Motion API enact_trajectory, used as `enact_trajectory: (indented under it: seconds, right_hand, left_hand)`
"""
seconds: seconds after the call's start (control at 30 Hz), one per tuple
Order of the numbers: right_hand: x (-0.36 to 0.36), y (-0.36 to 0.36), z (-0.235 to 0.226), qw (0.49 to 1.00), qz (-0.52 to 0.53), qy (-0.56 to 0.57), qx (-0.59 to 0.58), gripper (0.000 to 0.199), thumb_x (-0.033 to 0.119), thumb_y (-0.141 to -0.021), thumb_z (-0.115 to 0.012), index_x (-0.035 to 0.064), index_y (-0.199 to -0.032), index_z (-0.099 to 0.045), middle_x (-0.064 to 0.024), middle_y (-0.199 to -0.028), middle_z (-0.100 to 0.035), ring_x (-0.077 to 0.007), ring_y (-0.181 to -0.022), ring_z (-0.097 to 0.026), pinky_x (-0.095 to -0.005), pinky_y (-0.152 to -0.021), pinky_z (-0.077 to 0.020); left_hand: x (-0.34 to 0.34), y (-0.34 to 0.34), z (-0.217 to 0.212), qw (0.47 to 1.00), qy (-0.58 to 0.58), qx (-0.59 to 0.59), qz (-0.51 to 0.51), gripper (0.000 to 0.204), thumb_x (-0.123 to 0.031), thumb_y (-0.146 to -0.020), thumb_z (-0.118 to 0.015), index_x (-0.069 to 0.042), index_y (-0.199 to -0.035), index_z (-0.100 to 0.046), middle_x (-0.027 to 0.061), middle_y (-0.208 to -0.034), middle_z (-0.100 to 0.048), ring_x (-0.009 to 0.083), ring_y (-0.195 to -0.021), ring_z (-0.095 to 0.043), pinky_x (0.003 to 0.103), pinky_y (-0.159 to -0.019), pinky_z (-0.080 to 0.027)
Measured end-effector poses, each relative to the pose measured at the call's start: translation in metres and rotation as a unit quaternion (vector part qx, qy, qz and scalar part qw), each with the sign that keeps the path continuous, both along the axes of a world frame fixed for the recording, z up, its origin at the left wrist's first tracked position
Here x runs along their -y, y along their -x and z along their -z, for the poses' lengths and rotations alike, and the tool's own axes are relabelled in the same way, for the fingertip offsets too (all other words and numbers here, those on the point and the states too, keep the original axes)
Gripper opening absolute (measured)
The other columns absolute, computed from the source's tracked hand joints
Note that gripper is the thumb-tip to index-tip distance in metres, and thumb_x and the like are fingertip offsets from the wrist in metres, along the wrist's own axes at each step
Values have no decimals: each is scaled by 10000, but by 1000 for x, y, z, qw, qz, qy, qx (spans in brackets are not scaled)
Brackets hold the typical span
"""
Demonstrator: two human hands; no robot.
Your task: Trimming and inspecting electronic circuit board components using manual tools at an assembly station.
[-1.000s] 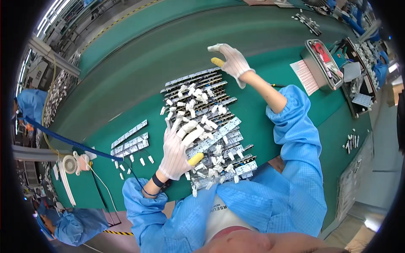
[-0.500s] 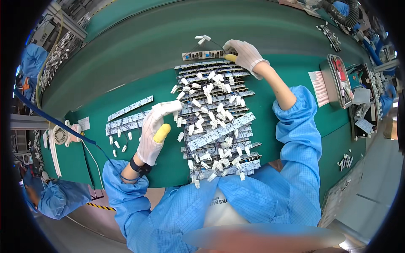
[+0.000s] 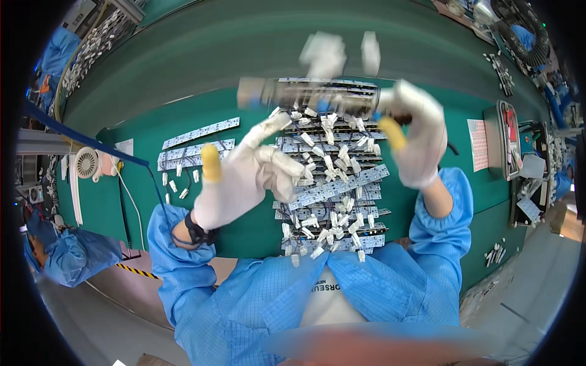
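The gloved right hand (image 3: pixel 421 139) pinches the right end of a motion-blurred circuit board (image 3: pixel 305 94), held over the far end of a stack of boards (image 3: pixel 339 186) strewn with white connectors (image 3: pixel 340 162). The gloved left hand (image 3: pixel 235 183) is loosely open, thumb spread, index stretched toward that board, seemingly empty. Rightward, a sheet (image 3: pixel 478 144) bears reddish print too small to read, beside a metal tin (image 3: pixel 495 143). Dark lettering marks the white shirt (image 3: pixel 329 309).

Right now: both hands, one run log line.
right hand: grips blurred board strip | left hand: thumb spread, at left edge of board stack | left contact: unclear
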State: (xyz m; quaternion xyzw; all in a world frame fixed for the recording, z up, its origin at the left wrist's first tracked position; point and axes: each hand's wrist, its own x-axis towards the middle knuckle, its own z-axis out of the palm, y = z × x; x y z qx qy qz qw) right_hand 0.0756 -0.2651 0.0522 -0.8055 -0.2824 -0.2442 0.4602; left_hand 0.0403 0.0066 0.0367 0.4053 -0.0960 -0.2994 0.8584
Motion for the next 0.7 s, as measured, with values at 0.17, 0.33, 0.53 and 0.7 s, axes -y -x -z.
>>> enact_trajectory:
  seconds: [0.17,0.33,0.53,0.7]
  right_hand:
    - [4,16,-7,962,-145,211,100,476,181,-701,-759,-3,-1105,-588,-161,-1070,-618,-314,-916,-608,-432,-869,-441]
    - [1,2,4,949,-135,-103,-264,1029,507,-693,-742,-21,-1405,-220,-145,-1177,-520,-222,-1029,-544,-364,-874,-436]
    - [10,13,0,891,-56,-164,-419,415,280,-913,-581,-12,-1193,-488,-66,-877,-611,-72,-676,-567,-162,-488,-387]
    - [17,8,-2,899,-39,-185,-395,321,228,-920,-570,1,-1141,-524,-35,-799,-597,-45,-631,-547,-133,-429,-317]
  left_hand:
    - [-4,-4,0,994,-82,49,-54,483,-393,-941,-499,-19,-1247,-494,107,-966,-623,148,-813,-617,300,-728,-501]
    - [-10,-12,-10,918,-330,174,-132,608,-498,-906,-507,23,-1218,-493,87,-841,-632,119,-647,-599,227,-621,-489]
    - [-8,-10,-11,896,-353,247,-108,635,-501,-892,-531,33,-1231,-483,93,-865,-643,123,-700,-614,228,-642,-489]
    - [-3,-9,9,877,-269,324,-231,644,-437,-828,-656,28,-1238,-481,109,-1034,-628,159,-906,-612,283,-805,-490]
